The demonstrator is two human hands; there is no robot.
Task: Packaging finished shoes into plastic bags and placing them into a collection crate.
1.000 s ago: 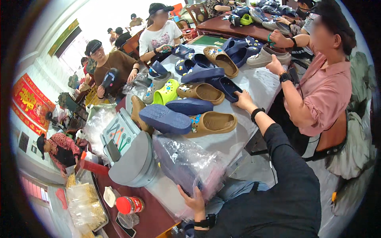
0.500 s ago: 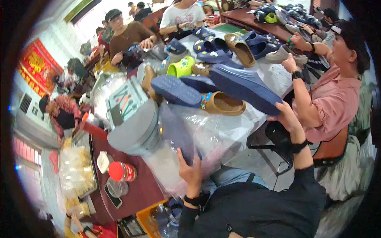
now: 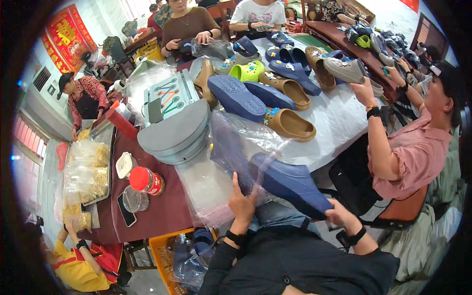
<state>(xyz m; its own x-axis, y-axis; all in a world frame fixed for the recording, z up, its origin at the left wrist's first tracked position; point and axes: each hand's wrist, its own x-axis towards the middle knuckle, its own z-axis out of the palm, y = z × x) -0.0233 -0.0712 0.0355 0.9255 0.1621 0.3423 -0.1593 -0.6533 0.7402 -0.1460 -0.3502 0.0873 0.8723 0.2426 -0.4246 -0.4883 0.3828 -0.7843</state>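
My left hand (image 3: 242, 202) grips the open edge of a clear plastic bag (image 3: 258, 133), in which a navy clog (image 3: 223, 143) lies. My right hand (image 3: 340, 217) is closed around one end of a second navy clog (image 3: 295, 187). The far end of that clog is at the bag's mouth, seen partly through the film. Just beyond the bag are a tan clog (image 3: 290, 124) with blue charms and an upturned navy clog (image 3: 237, 97). More plastic bags (image 3: 196, 184) lie flat beneath my left hand.
A grey rounded case (image 3: 172, 132) stands left of the bag, by a red-lidded jar (image 3: 146, 181), a clear cup (image 3: 135, 197) and a phone (image 3: 127, 211). An orange crate (image 3: 160, 250) with bagged shoes sits below. At right, a person in pink (image 3: 408, 157) holds a grey clog (image 3: 349, 71).
My right hand has brought the navy clog down from above the shoe pile to the bag's mouth. My left hand still holds the bag. The person in pink has lifted the grey clog slightly.
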